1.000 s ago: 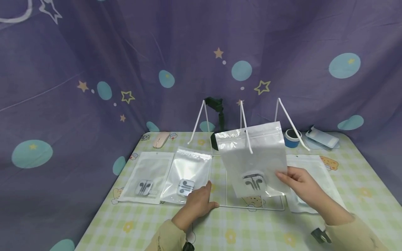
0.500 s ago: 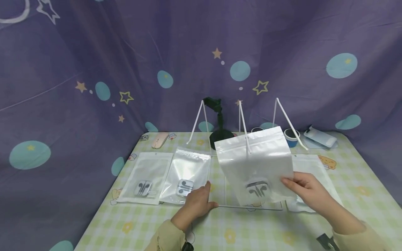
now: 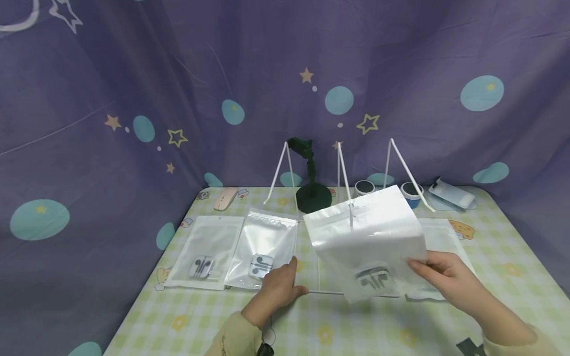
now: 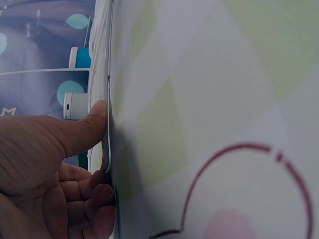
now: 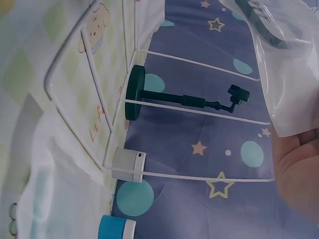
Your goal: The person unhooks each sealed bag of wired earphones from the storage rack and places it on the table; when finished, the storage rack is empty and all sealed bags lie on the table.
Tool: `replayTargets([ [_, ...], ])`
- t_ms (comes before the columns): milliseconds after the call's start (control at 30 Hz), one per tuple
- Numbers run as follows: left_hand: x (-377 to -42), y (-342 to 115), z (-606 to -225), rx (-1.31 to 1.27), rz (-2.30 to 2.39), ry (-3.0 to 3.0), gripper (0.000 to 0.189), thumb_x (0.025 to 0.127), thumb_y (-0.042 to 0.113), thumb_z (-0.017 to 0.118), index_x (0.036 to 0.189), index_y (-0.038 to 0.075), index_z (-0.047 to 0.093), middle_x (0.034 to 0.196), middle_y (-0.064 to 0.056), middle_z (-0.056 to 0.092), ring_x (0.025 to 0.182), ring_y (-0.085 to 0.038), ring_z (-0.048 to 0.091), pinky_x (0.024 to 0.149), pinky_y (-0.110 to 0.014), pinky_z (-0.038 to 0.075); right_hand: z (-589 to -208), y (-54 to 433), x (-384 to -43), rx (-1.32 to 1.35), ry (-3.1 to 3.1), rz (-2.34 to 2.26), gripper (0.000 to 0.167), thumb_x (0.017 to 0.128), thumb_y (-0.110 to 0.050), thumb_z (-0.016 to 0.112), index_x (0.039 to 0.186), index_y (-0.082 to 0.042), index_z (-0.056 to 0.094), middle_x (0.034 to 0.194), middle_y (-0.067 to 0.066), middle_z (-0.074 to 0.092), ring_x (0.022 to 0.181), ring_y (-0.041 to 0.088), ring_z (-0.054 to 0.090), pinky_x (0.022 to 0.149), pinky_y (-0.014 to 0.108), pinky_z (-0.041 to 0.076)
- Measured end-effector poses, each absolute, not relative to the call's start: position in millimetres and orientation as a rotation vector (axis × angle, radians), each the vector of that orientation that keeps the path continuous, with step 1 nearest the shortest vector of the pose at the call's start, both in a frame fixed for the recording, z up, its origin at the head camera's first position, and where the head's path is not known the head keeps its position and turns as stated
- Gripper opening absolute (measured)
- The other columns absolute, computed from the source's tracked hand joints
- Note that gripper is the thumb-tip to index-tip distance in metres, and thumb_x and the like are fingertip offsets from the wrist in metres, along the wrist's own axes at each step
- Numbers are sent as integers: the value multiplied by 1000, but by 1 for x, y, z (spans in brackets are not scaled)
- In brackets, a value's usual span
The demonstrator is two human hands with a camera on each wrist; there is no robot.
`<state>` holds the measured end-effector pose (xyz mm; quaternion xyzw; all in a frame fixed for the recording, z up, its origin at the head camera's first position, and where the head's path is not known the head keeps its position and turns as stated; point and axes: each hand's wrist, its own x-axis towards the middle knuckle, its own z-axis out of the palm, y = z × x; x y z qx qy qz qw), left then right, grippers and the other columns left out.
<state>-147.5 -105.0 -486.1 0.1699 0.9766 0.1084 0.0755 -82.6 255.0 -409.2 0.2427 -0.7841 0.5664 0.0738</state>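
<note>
My right hand [image 3: 450, 279] pinches the right edge of a white zip bag [image 3: 329, 232], thumb in front. White earphones in a clear square case [image 3: 373, 279] show inside it. The bag tilts over a white wire rack [image 3: 326, 292], its top edge at the rack's middle prong [image 3: 345, 173]. In the right wrist view, the bag [image 5: 294, 64] is at upper right, beside the prongs. My left hand [image 3: 278, 287] rests on the rack's front left corner. In the left wrist view its thumb [image 4: 87, 132] lies along the base wire.
Two more bags of earphones, a left bag [image 3: 224, 230] and a nearer bag [image 3: 273, 232], lie left of the rack. Another bag [image 3: 445, 237] lies right. Behind stand a dark green stand [image 3: 313, 198], two small cylinders, a phone-like item [image 3: 451, 194] and a pink mouse [image 3: 225, 199].
My right hand has moved right and down, drawing the bag lower and tilting it more. The stand and one cylinder behind have come into view. The left hand stays on the rack.
</note>
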Motion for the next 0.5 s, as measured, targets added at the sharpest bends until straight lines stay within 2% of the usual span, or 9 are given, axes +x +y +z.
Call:
replayTargets([
  [200,-147,-106,-487,503,331,2934,87,78,46,78,141,-3,43,116,-20,65,92,-36,65,72,-46,52,-418,260,-81,936,-2234,1776,44,88,23,49,112,-6,72,101,-7,71,86,1,63,68,19,51],
  [500,-147,-106,-487,490,353,2929,87,79,46,78,141,-3,43,118,-20,65,93,-36,65,73,-47,52,-413,263,-71,903,-2164,1764,47,85,27,49,111,-5,72,103,-6,71,90,0,63,71,16,49],
])
